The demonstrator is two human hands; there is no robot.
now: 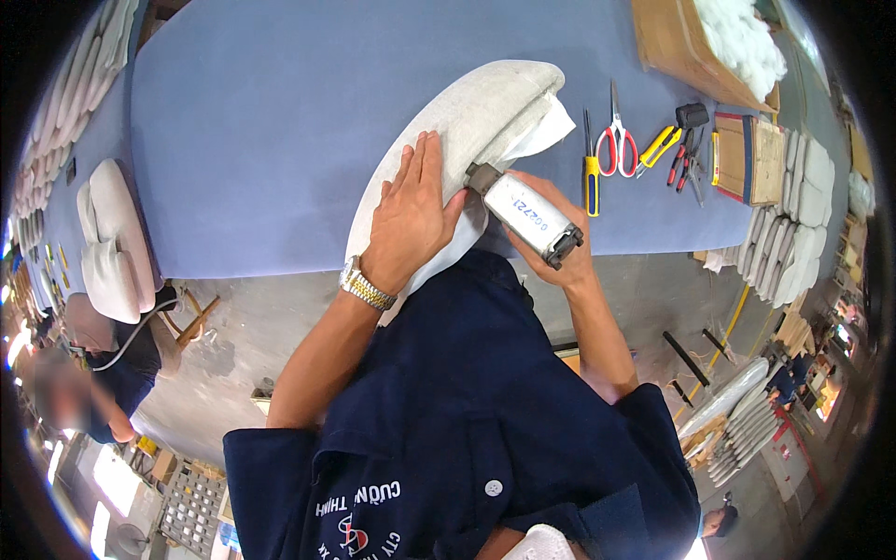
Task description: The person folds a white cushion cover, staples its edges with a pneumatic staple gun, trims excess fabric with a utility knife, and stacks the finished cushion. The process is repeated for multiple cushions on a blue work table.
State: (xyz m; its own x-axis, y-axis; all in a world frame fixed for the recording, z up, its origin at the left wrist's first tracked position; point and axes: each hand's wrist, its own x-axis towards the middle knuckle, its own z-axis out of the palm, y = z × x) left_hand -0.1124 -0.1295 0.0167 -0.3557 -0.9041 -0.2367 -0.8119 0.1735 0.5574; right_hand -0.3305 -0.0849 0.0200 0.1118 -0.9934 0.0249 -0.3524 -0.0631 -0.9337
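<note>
A light grey upholstered cushion panel (457, 112) with a curved outline lies at the near edge of the blue-covered table, its lower end against my body. My left hand (413, 210) rests flat on the fabric, fingers stretched out, a metal watch at the wrist. In my right hand (560, 219) is a staple gun (527, 215), silver-bodied with a dark nose. The fingers wrap round it, and its nose meets the cushion's edge close to my left thumb. White lining (541, 131) shows along the cushion's right side. What lies right under the nose is hidden.
To the right lie a yellow-handled screwdriver (592, 182), red-handled scissors (616, 140), a yellow tool (661, 149) and pliers (686, 168). Beyond is a cardboard box (672, 47) of white stuffing. Finished-looking cushions (121, 243) stand at the left, near a co-worker (121, 364).
</note>
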